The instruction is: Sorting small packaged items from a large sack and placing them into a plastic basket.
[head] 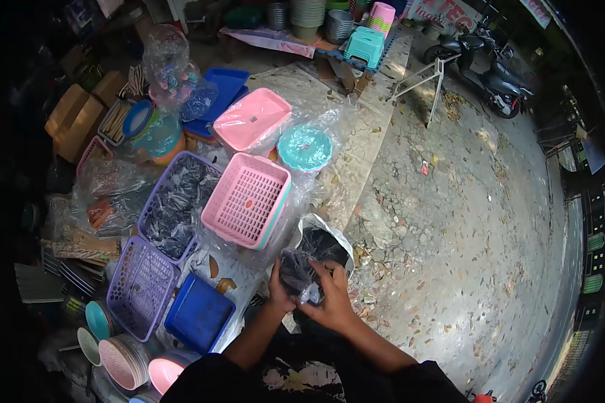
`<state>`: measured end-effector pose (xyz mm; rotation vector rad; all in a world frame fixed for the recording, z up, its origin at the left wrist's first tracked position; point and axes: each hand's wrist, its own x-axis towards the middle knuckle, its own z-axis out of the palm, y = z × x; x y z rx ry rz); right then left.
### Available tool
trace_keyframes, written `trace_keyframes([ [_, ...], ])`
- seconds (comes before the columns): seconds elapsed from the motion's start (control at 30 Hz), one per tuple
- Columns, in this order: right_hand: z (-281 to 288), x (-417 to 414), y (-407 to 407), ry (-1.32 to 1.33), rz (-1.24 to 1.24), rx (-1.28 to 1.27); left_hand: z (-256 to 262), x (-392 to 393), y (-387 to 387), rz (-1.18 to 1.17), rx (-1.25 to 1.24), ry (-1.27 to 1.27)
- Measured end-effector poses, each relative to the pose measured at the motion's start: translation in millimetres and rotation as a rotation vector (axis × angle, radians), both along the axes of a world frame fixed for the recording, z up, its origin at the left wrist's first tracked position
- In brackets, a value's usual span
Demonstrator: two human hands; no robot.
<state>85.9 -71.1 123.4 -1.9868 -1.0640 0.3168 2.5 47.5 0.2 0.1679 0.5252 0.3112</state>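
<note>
My left hand point(281, 289) cups the left side of a clear plastic bag with dark contents point(296, 269). At the bag's right, my right hand point(333, 297) pinches it with thumb and fingers, and a bunched whitish end of plastic shows at its lower edge. Just beyond my hands stands an open white sack point(350, 247) that holds more dark stuff, too shadowed to make out. To the left, a purple plastic basket point(143, 221) is filled with similar dark plastic packets point(179, 201).
Stacked pink baskets point(247, 201), pink trays point(254, 118) and a turquoise scalloped container point(305, 147) lie left of the sack. Nearer me are a second purple basket point(142, 289) and a blue tray point(200, 312). A motorcycle point(479, 65) is parked on the leaf-strewn pavement point(448, 226).
</note>
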Motion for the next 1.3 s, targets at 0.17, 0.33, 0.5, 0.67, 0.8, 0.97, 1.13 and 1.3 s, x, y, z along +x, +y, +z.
trace_keyframes([
  [0.17,22,-5,3,-0.084,0.061,0.148,22,0,4,0.001,0.017,-0.142],
  [0.33,27,-14,11,-0.298,0.179,0.044,29,-4,5,0.016,0.052,-0.036],
  [0.5,21,-24,24,-0.316,0.098,-0.141,50,-5,-3,0.018,-0.062,-0.185],
  [0.67,-21,-6,31,0.083,0.006,0.128,64,-23,-2,-0.082,0.261,-0.064],
  [0.8,-43,19,23,0.712,-0.055,0.309,99,-23,-2,-0.225,0.511,-0.25],
  [0.97,-36,48,13,1.761,-0.077,0.621,133,-38,3,-0.204,0.602,-0.074],
  [1.13,-55,67,2,1.691,-0.091,0.767,115,-63,14,-0.078,0.619,0.093],
  [1.3,-50,69,-6,1.621,-0.056,0.742,98,-80,14,-0.067,0.589,0.186],
])
